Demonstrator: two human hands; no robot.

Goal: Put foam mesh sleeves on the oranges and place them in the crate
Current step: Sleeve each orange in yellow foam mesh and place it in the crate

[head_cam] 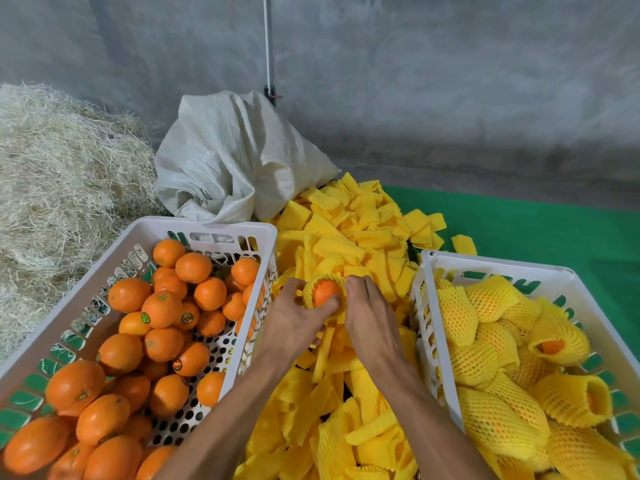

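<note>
Both hands work one orange point(323, 292) above the heap of flat yellow sleeves point(349, 237): the left hand point(298, 320) grips fruit and sleeve point(320, 279), the right hand point(367, 311) pinches the mesh rim, likely stretching it wide. Left of the heap stands the supply crate of bare oranges point(207, 226); right of it, the crate of sleeved fruit point(491, 263). Green matting point(536, 226), a concrete wall, straw and a sack lie behind the heap.

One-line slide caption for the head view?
Both hands stretch a foam sleeve over an orange.

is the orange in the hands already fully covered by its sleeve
No, the orange held by both hands shows bare peel, with the foam mesh sleeve only ringing it.
</note>
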